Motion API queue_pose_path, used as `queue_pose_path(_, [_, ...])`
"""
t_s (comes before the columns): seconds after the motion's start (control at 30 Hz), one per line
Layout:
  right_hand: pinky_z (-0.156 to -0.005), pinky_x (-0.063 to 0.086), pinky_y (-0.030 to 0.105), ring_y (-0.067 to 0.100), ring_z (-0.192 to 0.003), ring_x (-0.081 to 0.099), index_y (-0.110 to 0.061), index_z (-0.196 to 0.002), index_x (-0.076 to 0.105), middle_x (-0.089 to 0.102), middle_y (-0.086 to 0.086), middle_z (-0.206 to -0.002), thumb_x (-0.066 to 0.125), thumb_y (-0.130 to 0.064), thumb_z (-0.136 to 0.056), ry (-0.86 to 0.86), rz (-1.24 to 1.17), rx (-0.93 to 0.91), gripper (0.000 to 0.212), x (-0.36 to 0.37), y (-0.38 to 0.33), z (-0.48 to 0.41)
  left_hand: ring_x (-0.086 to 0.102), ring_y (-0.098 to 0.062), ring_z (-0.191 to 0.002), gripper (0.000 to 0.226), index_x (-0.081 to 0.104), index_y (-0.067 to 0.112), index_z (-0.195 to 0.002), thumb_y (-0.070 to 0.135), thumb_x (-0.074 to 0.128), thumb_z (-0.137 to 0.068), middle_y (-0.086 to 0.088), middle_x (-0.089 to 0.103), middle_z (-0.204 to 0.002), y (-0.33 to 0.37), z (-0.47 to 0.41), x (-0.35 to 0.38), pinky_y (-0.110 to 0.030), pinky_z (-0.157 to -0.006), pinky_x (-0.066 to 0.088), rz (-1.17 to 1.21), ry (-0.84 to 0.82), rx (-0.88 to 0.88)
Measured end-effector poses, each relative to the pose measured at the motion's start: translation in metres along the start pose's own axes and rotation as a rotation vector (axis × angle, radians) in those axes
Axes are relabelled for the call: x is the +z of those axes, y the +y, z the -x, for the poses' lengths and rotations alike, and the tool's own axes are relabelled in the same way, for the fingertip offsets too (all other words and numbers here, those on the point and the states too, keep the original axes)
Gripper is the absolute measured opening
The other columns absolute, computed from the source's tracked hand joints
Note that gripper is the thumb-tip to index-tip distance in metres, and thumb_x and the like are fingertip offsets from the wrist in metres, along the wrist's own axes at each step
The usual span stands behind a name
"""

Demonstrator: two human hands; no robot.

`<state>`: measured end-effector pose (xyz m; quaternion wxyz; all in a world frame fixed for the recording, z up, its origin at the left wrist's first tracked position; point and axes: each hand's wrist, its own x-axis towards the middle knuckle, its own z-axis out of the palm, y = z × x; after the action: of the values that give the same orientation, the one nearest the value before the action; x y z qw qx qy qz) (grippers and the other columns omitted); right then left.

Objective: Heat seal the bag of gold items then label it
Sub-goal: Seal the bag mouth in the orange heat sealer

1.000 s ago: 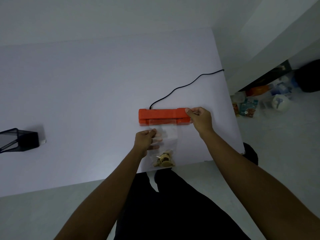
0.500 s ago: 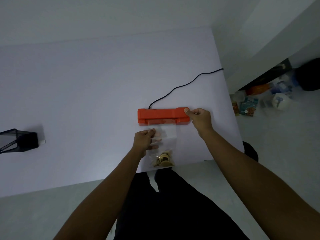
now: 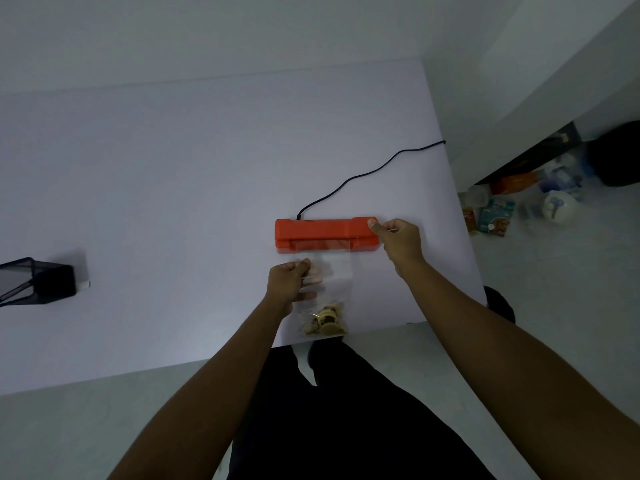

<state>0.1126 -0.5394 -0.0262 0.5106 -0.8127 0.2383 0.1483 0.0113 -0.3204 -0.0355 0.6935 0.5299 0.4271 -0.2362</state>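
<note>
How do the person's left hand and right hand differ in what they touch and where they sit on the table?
The left hand pinches the clear bag near its middle; the right hand grips the right end of the orange heat sealer. The left hand sits nearer the person, the right hand farther out. Both are bare and rest over the white table.

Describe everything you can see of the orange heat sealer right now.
The orange heat sealer is a long, low plastic-looking bar lying flat on the white table, lengthwise left to right. A black cord leaves its far left corner. The clear bag's open end sits under its near edge. The right hand pinches its right end, thumb on top; the left hand holds the bag only.
</note>
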Motion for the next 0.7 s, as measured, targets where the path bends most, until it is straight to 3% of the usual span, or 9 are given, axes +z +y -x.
queue_pose_path(0.5, [-0.062,0.042,0.03,0.011,-0.05,0.045,-0.019,-0.059,0.055,0.053,-0.004,-0.055,0.079,-0.04,-0.079,0.005,0.013,-0.016,0.038,-0.0004,-0.0015,0.0025,0.073,-0.03,-0.084,0.028,0.068,0.001,-0.107,0.026,0.063,-0.094,-0.017,0.073,-0.101,-0.0014,-0.0002,-0.0007,-0.046,-0.071,0.061,0.002,-0.001,0.008])
queue_pose_path(0.7, [-0.053,0.037,0.027,0.011,-0.046,0.041,-0.019,-0.058,0.054,0.05,-0.004,-0.052,0.08,-0.041,-0.078,-0.018,0.028,0.004,0.04,-0.0029,-0.0048,0.0037,0.072,-0.034,-0.089,0.027,0.069,0.002,-0.102,0.027,0.064,-0.093,-0.018,0.073,-0.102,-0.0031,-0.0005,-0.0001,-0.047,-0.072,0.061,-0.001,0.016,0.007])
